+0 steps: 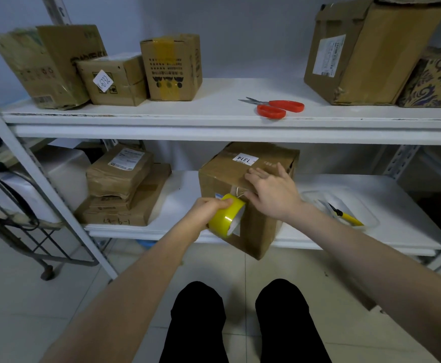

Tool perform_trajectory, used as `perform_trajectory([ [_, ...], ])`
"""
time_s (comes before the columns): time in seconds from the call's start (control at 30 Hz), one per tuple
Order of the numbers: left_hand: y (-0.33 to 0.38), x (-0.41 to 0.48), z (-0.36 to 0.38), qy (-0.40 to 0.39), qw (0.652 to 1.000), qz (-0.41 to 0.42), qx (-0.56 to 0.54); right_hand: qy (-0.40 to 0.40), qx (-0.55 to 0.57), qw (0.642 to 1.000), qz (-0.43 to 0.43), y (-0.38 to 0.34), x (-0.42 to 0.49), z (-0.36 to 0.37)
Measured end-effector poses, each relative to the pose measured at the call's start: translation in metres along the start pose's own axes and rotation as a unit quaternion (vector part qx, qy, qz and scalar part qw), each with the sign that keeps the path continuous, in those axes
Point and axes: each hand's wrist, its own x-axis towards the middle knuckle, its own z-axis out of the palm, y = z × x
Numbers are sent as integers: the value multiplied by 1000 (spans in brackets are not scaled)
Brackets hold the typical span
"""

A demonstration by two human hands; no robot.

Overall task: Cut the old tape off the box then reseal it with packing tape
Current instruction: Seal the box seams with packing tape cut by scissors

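A brown cardboard box [223, 174] with a white "1314" label stands on the lower shelf, its near corner jutting over the shelf's front edge. My left hand [208, 208] grips a yellow roll of packing tape [224, 217] against the box's near face, just below the top edge. A strip of tape runs from the roll up to the top edge. My right hand [269, 189] lies flat on the box's top, fingers straight, pressing near that edge. Red-handled scissors [277, 107] lie on the upper shelf, above and behind the box.
A clear plastic tray [371, 218] holding a yellow utility knife [347, 217] sits right of the box. Stacked brown parcels [125, 187] stand left of it. Several cartons line the upper shelf [214, 121]. A wire cart [17, 218] stands at the left on the tiled floor.
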Motion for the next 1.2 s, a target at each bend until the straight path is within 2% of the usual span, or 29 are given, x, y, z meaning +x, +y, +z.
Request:
perform_trajectory([
  [0.13, -23, 3, 18, -14, 998, -51, 19, -21, 13, 1000, 0, 5, -2, 0],
  [0.27, -29, 7, 27, -11, 998, -52, 19, -30, 25, 999, 13, 8, -1, -2],
  [0.4, -32, 13, 30, 13, 999, -34, 27, 17, 22, 999, 43, 2, 3, -1],
  [0.6, -28, 20, 31, 19, 998, -28, 45, 99, -45, 994, 33, -9, 4, 12],
  [0.67, -23, 23, 28, 4, 999, -20, 44, 77, -63, 995, 29, -11, 3, 13],
  [0.77, -19, 25, 24, -12, 997, 1, 71, 85, -90, 992, 8, -13, 6, 19],
  [0.93, -18, 29, 30, 33, 991, 54, 122, 82, -88, 993, -10, -10, 6, 23],
  [1.03, -17, 28, 34, 17, 993, 33, 112, 67, -75, 995, -9, -7, 0, 26],
  [1.2, -4, 28, 35, 41, 994, 0, 99, 6, -19, 1000, -19, 2, -3, 1],
])
